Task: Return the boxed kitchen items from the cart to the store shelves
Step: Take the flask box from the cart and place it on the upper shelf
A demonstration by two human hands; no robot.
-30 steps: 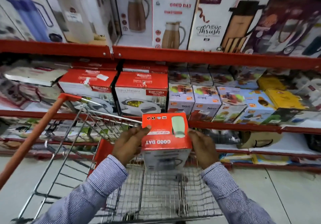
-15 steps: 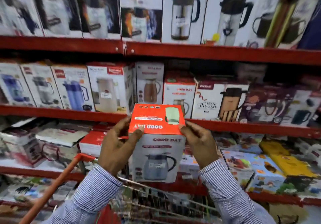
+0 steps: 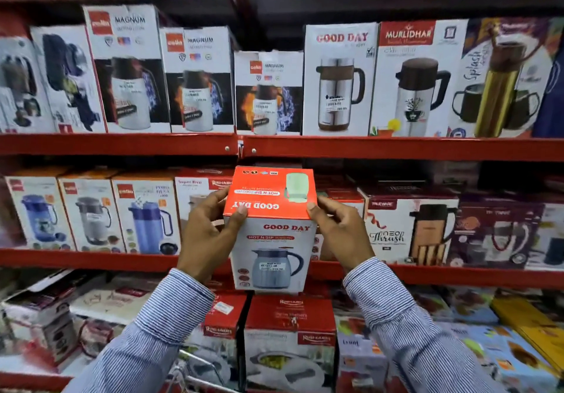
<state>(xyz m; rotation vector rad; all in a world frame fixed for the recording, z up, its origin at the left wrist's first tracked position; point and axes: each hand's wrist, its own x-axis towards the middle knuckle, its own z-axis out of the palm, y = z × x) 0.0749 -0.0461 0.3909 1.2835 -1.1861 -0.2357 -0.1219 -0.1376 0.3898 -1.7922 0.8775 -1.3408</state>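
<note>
I hold a Good Day kettle box (image 3: pixel 273 234) upright in front of the middle shelf (image 3: pixel 91 260). The box is white with an orange-red top and a blue-grey jug printed on its front. My left hand (image 3: pixel 207 234) grips its left side and my right hand (image 3: pixel 338 231) grips its right side, thumbs at the top edge. Only a sliver of the cart's wire rim (image 3: pixel 195 377) shows at the bottom edge.
Red metal shelves hold rows of boxed flasks and jugs. A taller Good Day flask box (image 3: pixel 338 78) stands on the upper shelf (image 3: pixel 396 148). Red and white Rishabh boxes (image 3: pixel 290 337) sit on the lower shelf below my hands. A Neo Thrush box (image 3: pixel 409 228) stands right of the held box.
I have lifted the box from above the cart up to the level of the middle shelf. My view has risen with it, so the cart has almost dropped out of sight.
</note>
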